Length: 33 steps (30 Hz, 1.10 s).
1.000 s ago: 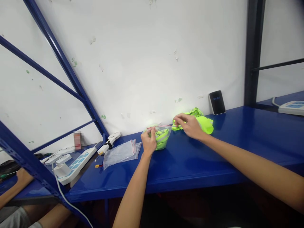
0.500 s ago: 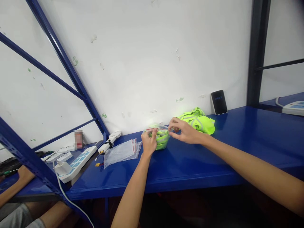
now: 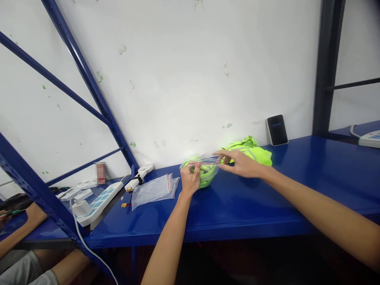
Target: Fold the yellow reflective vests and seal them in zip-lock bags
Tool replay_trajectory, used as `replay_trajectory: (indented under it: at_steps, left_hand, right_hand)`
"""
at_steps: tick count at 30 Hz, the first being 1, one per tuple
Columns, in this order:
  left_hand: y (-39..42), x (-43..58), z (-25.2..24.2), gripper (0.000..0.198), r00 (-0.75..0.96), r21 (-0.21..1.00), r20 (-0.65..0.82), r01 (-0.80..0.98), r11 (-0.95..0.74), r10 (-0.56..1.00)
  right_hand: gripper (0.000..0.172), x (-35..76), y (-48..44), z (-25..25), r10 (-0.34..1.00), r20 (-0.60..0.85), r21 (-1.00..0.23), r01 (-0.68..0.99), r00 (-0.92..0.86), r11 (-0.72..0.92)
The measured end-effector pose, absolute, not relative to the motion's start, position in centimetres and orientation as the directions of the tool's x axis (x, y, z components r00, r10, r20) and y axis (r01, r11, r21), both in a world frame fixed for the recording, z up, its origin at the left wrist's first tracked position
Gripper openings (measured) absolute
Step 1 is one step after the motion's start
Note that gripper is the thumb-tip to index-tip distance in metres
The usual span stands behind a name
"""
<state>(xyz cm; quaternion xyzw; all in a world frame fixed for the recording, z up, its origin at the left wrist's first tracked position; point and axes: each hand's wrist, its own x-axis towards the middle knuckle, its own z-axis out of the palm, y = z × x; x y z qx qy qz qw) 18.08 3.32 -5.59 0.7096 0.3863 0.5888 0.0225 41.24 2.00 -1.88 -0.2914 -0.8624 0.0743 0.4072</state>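
A clear zip-lock bag (image 3: 204,161) with a red line along its mouth stands on the blue table, with folded neon-yellow reflective fabric (image 3: 208,178) inside. My left hand (image 3: 190,179) is closed on the bag's left edge, thumb on top near the red line. At the bag's right corner is my right hand (image 3: 234,162), its thumb and forefinger apart; whether they touch the plastic is hard to see. Behind it lies a crumpled heap of neon-yellow reflective vests (image 3: 255,152), partly hidden by this hand.
Flat clear zip bags (image 3: 154,192) lie to the left, beside a white handheld fan (image 3: 142,174) and a small yellow connector (image 3: 124,205). A power strip (image 3: 101,204) and a blue post (image 3: 38,190) stand farther left, near another person's hand (image 3: 36,213). A digital clock (image 3: 277,130) leans against the wall.
My right hand's thumb and forefinger have spread apart at the bag's right corner. My left hand keeps its grip on the bag. The whole view has shifted slightly.
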Motion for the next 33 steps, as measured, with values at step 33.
replay_trajectory:
  at_steps: [33]
  left_hand:
    - [2.7, 18.7, -5.8, 0.017, -0.134, 0.444, 0.887, 0.511, -0.736, 0.442]
  right_hand:
    - [0.018, 39.2, 3.0, -3.5, 0.576, 0.770, -0.448, 0.410, -0.274, 0.794]
